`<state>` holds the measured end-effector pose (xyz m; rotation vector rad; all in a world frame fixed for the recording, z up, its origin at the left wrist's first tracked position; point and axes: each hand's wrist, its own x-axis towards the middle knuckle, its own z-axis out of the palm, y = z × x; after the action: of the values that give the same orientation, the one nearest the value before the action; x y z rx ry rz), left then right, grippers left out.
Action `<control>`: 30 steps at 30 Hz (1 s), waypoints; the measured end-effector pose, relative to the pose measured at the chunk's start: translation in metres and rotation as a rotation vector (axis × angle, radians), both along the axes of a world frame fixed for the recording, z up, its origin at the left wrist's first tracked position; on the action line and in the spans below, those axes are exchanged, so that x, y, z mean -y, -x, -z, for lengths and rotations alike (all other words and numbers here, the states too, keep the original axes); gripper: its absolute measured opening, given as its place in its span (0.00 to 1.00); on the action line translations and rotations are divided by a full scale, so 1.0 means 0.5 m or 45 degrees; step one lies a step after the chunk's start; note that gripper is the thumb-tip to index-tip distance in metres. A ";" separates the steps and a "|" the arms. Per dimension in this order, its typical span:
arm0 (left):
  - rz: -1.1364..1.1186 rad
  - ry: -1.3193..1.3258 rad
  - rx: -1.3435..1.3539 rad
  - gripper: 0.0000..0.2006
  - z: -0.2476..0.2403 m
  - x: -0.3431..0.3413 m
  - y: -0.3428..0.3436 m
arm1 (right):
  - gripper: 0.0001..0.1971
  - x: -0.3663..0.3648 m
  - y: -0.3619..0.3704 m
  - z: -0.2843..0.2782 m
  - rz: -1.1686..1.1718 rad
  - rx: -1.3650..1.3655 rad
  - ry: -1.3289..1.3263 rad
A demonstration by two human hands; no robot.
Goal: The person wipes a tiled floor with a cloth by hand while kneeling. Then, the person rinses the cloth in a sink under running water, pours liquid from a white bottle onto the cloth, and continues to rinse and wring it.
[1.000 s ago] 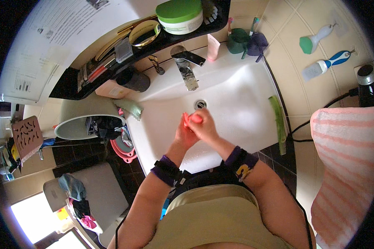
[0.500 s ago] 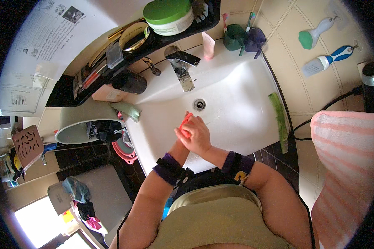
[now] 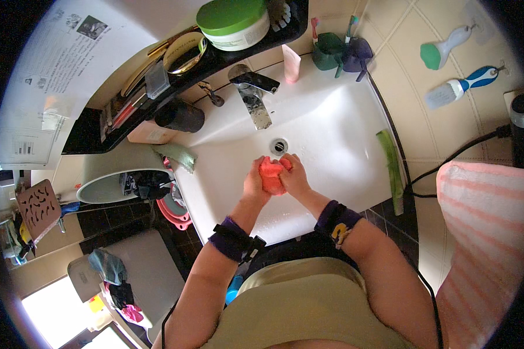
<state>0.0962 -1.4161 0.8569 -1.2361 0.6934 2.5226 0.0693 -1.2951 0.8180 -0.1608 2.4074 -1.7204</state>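
Over the near part of the white sink [image 3: 337, 168], a crumpled coral-pink cloth [image 3: 272, 177] is gripped between my two hands. My left hand [image 3: 254, 181] closes round its left side. At its upper right edge, my right hand [image 3: 297, 176] pinches a fold. The cloth bulges between the hands, and its lower end hangs toward me. Just beyond lies the round drain [image 3: 279, 146], with the chrome tap [image 3: 256, 103] farther back. Water drops dot the basin near my wrists. Some fingertips are hidden behind the cloth.
A pink tube [image 3: 291, 64] and toothbrush cups [image 3: 328, 51] stand on the sink's back rim. A black shelf [image 3: 227, 58] overhangs the back left. Along the right rim lies a green strip [image 3: 392, 171]; a striped towel [image 3: 477, 221] hangs beyond. A grey-green bin [image 3: 108, 166] tilts at left.
My hands, earlier clasped one over the other with the cloth squeezed between them, have moved apart. The cloth is now opened out wider, and my right hand has shifted to the right.
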 end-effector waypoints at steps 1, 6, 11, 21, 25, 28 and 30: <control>-0.040 0.051 -0.051 0.13 0.008 0.014 -0.009 | 0.13 -0.008 -0.007 0.011 -0.026 0.003 0.116; -0.051 0.094 -0.487 0.16 0.003 0.057 -0.023 | 0.23 -0.053 0.030 -0.082 -0.199 1.991 0.779; 0.064 0.416 -0.348 0.16 0.002 0.029 -0.003 | 0.18 -0.073 0.050 0.009 -0.185 1.273 1.031; -0.058 -0.047 -0.535 0.21 0.162 -0.023 -0.069 | 0.14 0.046 -0.026 -0.153 -0.319 -0.699 -0.065; 0.050 -0.438 -0.286 0.22 0.124 0.011 -0.054 | 0.10 0.039 0.019 -0.125 -0.311 -0.549 -0.281; -0.127 0.238 -0.439 0.22 0.078 -0.029 -0.054 | 0.10 0.063 -0.037 -0.210 -0.311 -0.866 -0.099; 0.066 0.282 -0.226 0.21 0.024 -0.044 -0.032 | 0.09 0.032 -0.004 -0.165 -0.278 -0.669 -0.191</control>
<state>0.1123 -1.3940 0.8447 -1.0502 1.0571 2.5892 0.0712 -1.3113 0.9004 -0.9208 2.7228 -1.5337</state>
